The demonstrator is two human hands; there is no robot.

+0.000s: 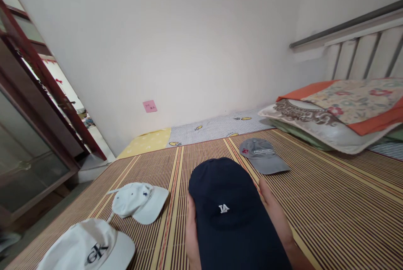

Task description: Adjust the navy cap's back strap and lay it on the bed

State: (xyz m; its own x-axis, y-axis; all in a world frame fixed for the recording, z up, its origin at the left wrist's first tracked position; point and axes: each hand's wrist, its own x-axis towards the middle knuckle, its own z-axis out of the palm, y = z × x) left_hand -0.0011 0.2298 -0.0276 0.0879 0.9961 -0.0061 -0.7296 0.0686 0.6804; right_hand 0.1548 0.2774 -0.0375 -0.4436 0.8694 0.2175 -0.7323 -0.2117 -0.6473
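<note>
A navy baseball cap (225, 186) with a small white "LA" emblem is held up in front of me, its brim pointing toward me. My left hand (191, 236) grips its left side and my right hand (277, 215) its right side; most of the fingers are hidden behind the cap. A grey cap (260, 154) lies on the mat past my right hand. To the left rest a pale cap (135, 200) with a small dark logo and, nearer, a white cap (88, 245) with black letters.
A striped bamboo mat (151, 161) covers the bed. Stacked pillows (315, 114) lie at the right by a slatted headboard (362, 51). Behind the bed rises a white wall (189, 43) with a pink note (150, 106). A dark red door frame (78, 123) stands at the left.
</note>
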